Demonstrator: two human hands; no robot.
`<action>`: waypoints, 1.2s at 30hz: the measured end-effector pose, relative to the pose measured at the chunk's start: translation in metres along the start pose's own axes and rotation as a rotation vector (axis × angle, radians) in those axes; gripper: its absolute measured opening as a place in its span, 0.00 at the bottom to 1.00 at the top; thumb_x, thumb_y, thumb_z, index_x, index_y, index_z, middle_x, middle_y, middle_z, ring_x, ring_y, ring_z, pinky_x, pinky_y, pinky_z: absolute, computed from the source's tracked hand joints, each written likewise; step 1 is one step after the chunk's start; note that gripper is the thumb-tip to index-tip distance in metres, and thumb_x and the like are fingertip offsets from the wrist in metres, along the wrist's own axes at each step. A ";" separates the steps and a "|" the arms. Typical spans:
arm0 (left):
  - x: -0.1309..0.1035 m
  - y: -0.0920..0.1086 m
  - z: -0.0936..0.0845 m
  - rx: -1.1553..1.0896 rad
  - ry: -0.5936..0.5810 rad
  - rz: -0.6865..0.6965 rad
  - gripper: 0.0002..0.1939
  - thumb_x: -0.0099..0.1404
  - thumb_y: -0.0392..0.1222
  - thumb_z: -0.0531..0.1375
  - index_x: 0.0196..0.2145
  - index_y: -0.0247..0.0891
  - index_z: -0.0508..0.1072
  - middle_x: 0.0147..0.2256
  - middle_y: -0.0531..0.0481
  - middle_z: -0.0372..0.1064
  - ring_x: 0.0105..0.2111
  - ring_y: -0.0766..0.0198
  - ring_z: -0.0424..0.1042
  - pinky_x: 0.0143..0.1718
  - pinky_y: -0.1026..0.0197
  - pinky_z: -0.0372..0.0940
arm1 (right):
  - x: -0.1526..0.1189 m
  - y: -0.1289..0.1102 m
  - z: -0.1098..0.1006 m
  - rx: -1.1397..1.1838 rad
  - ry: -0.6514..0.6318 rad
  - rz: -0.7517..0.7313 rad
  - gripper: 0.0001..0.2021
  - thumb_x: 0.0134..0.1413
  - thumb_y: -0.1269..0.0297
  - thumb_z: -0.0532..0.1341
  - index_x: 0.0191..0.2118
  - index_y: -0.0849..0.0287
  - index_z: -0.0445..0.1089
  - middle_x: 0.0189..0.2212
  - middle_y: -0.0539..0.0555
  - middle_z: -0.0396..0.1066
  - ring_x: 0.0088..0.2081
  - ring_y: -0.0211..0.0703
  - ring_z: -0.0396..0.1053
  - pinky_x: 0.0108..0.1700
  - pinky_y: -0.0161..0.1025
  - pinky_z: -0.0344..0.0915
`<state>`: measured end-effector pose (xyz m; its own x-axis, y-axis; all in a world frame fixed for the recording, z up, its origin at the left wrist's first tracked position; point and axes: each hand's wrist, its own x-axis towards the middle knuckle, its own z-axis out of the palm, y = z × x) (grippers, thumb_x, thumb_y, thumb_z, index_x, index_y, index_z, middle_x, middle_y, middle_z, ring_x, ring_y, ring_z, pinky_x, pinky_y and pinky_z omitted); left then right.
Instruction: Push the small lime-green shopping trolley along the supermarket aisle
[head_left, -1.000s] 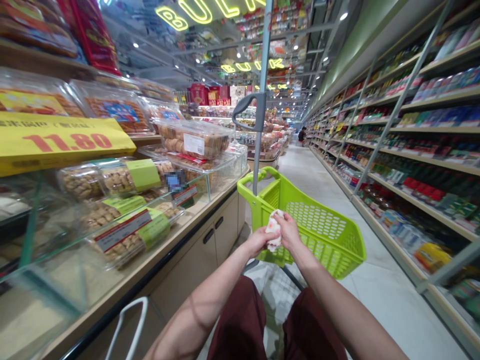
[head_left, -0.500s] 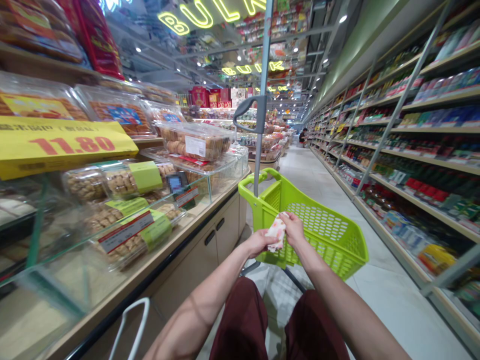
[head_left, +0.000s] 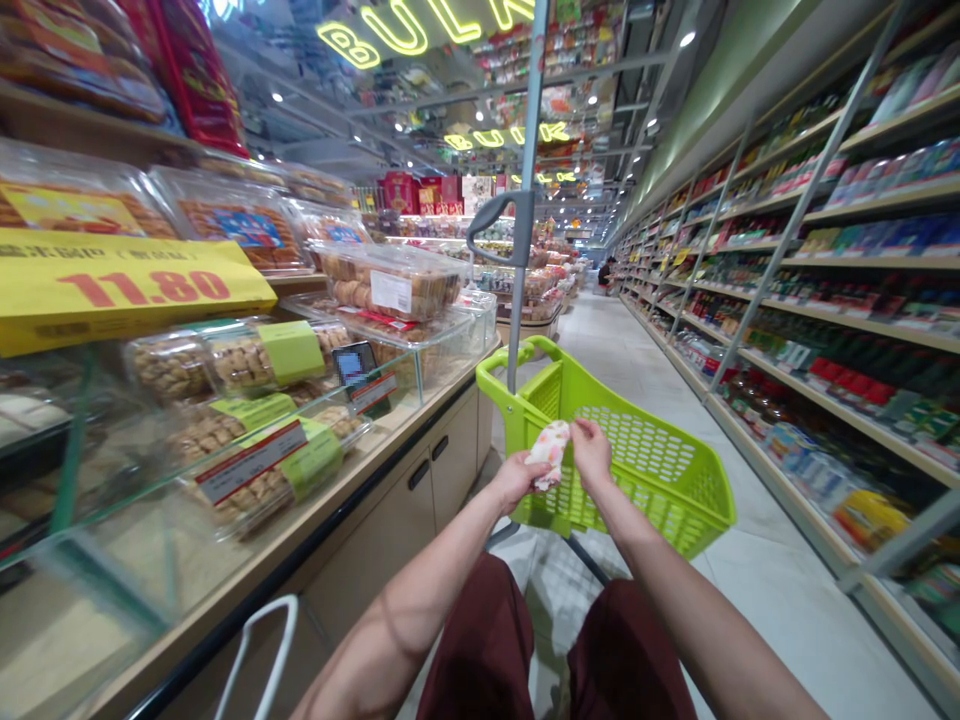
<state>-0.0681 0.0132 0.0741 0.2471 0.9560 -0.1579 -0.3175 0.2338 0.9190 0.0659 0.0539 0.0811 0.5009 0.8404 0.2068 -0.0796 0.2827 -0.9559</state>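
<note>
My left hand point(head_left: 519, 482) is closed on the lower left part of a small, soft-looking white piece with pink and orange prints point(head_left: 553, 452), cloth-like or a thin packet; I cannot tell which. My right hand point(head_left: 591, 450) is closed too, fingertips pinched at the upper right edge of that piece. Both hands are in front of the near end of a bright green shopping cart basket point(head_left: 667, 490). A grey pole with a looped handle point(head_left: 491, 228) rises from the cart's left corner.
On the left runs a counter with glass edging point(head_left: 420, 378), holding clear boxes of baked snacks point(head_left: 270, 360) and a yellow price sign point(head_left: 135, 288). Tall stocked shelves point(head_left: 847, 260) line the right. A tiled aisle point(head_left: 592, 335) stretches ahead, with a person point(head_left: 604, 274) far off.
The white printed piece has shifted slightly left and up with my left hand. My right fingers have moved a little outward to its edge. The cart and counter look the same.
</note>
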 end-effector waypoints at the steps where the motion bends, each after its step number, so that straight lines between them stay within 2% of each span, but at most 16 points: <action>1: 0.004 0.000 -0.001 0.013 0.092 0.032 0.15 0.42 0.40 0.68 0.28 0.32 0.71 0.22 0.51 0.71 0.21 0.66 0.69 0.26 0.63 0.62 | -0.004 -0.003 -0.002 -0.051 -0.008 -0.079 0.14 0.33 0.60 0.62 0.32 0.59 0.69 0.33 0.53 0.71 0.35 0.42 0.67 0.42 0.40 0.63; 3: 0.011 0.000 -0.002 0.035 0.232 0.092 0.13 0.44 0.40 0.66 0.28 0.33 0.71 0.22 0.51 0.70 0.21 0.66 0.68 0.26 0.63 0.63 | -0.016 -0.008 -0.003 -0.172 -0.117 -0.267 0.15 0.39 0.61 0.60 0.37 0.58 0.70 0.41 0.56 0.70 0.43 0.45 0.66 0.49 0.44 0.59; 5: 0.015 -0.001 -0.001 0.060 0.273 0.130 0.10 0.46 0.39 0.65 0.28 0.34 0.71 0.22 0.51 0.70 0.24 0.65 0.69 0.29 0.63 0.63 | -0.031 -0.009 0.000 -0.274 -0.322 -0.407 0.16 0.43 0.61 0.58 0.41 0.57 0.71 0.48 0.57 0.66 0.50 0.46 0.63 0.55 0.45 0.54; 7: 0.014 -0.003 0.002 0.105 0.269 0.160 0.06 0.47 0.36 0.64 0.26 0.34 0.71 0.23 0.51 0.71 0.29 0.62 0.70 0.34 0.61 0.63 | -0.044 -0.007 0.006 -0.311 -0.475 -0.406 0.17 0.44 0.60 0.58 0.43 0.56 0.70 0.52 0.56 0.63 0.55 0.46 0.58 0.58 0.44 0.49; 8: 0.012 -0.005 0.004 0.138 0.265 0.179 0.04 0.47 0.34 0.63 0.25 0.34 0.72 0.24 0.50 0.71 0.31 0.61 0.70 0.36 0.61 0.63 | -0.048 -0.004 0.009 -0.315 -0.494 -0.372 0.19 0.44 0.60 0.59 0.45 0.57 0.70 0.54 0.55 0.62 0.57 0.47 0.56 0.59 0.44 0.48; 10: 0.007 -0.008 0.007 0.220 0.230 0.241 0.05 0.46 0.30 0.62 0.25 0.35 0.72 0.27 0.49 0.73 0.35 0.58 0.70 0.42 0.60 0.61 | -0.051 0.002 0.014 -0.301 -0.447 -0.265 0.22 0.42 0.58 0.60 0.47 0.57 0.68 0.53 0.55 0.63 0.56 0.48 0.56 0.59 0.44 0.49; 14: 0.001 -0.017 0.007 0.301 0.109 0.360 0.12 0.47 0.26 0.58 0.30 0.35 0.73 0.32 0.48 0.74 0.39 0.59 0.69 0.46 0.59 0.60 | -0.045 0.014 0.015 -0.260 -0.366 -0.089 0.26 0.38 0.59 0.63 0.48 0.54 0.66 0.43 0.52 0.71 0.47 0.47 0.66 0.53 0.46 0.57; 18: 0.003 -0.024 -0.001 0.201 0.026 0.239 0.09 0.48 0.28 0.58 0.30 0.33 0.72 0.26 0.50 0.71 0.32 0.63 0.69 0.38 0.61 0.63 | -0.044 0.020 0.013 -0.282 -0.363 -0.132 0.23 0.35 0.61 0.63 0.44 0.54 0.69 0.41 0.52 0.72 0.45 0.47 0.67 0.53 0.45 0.58; 21: 0.002 -0.024 -0.010 0.093 0.003 0.140 0.13 0.44 0.28 0.59 0.31 0.34 0.72 0.23 0.54 0.68 0.24 0.69 0.65 0.30 0.65 0.61 | -0.045 0.025 0.014 -0.275 -0.394 -0.156 0.23 0.37 0.63 0.63 0.45 0.54 0.69 0.39 0.51 0.73 0.43 0.46 0.68 0.51 0.46 0.59; 24: -0.001 -0.021 -0.019 0.000 -0.015 0.098 0.16 0.40 0.27 0.57 0.31 0.35 0.71 0.23 0.56 0.67 0.21 0.74 0.61 0.26 0.68 0.57 | -0.047 0.031 0.019 -0.311 -0.433 -0.167 0.23 0.40 0.64 0.61 0.48 0.54 0.67 0.39 0.52 0.73 0.41 0.46 0.69 0.49 0.46 0.61; 27: -0.001 -0.019 -0.029 -0.053 -0.056 0.047 0.18 0.38 0.26 0.57 0.31 0.36 0.71 0.26 0.55 0.69 0.21 0.74 0.62 0.25 0.69 0.56 | -0.048 0.038 0.023 -0.349 -0.458 -0.179 0.23 0.41 0.66 0.59 0.48 0.53 0.67 0.41 0.52 0.73 0.41 0.46 0.69 0.49 0.47 0.61; 29: 0.001 -0.018 -0.036 -0.035 -0.032 -0.013 0.18 0.38 0.26 0.58 0.30 0.35 0.72 0.27 0.54 0.69 0.22 0.74 0.62 0.25 0.68 0.57 | -0.047 0.042 0.025 -0.359 -0.471 -0.193 0.22 0.41 0.68 0.58 0.47 0.53 0.68 0.41 0.52 0.72 0.43 0.47 0.69 0.50 0.47 0.60; 31: 0.005 -0.017 -0.043 -0.017 0.074 -0.074 0.15 0.39 0.28 0.60 0.30 0.35 0.71 0.25 0.54 0.69 0.22 0.73 0.64 0.25 0.68 0.57 | -0.044 0.045 0.026 -0.386 -0.483 -0.257 0.23 0.40 0.71 0.57 0.47 0.53 0.69 0.44 0.53 0.71 0.47 0.47 0.67 0.53 0.48 0.58; 34: 0.012 -0.013 -0.051 -0.056 0.215 -0.102 0.10 0.46 0.36 0.61 0.29 0.35 0.70 0.23 0.55 0.67 0.22 0.71 0.65 0.24 0.68 0.57 | -0.042 0.053 0.028 -0.484 -0.510 -0.442 0.26 0.42 0.74 0.54 0.50 0.54 0.66 0.52 0.53 0.64 0.54 0.46 0.59 0.58 0.48 0.53; 36: 0.017 -0.009 -0.053 -0.156 0.207 -0.089 0.08 0.50 0.41 0.61 0.28 0.35 0.69 0.21 0.55 0.65 0.21 0.71 0.65 0.24 0.68 0.58 | -0.043 0.062 0.029 -0.583 -0.568 -0.565 0.27 0.43 0.76 0.52 0.52 0.54 0.64 0.54 0.54 0.61 0.56 0.45 0.56 0.59 0.48 0.52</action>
<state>-0.1097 0.0371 0.0434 0.0928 0.9425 -0.3210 -0.4437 0.3278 0.8341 0.0139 0.0486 0.0193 -0.1650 0.7924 0.5872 0.5569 0.5662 -0.6076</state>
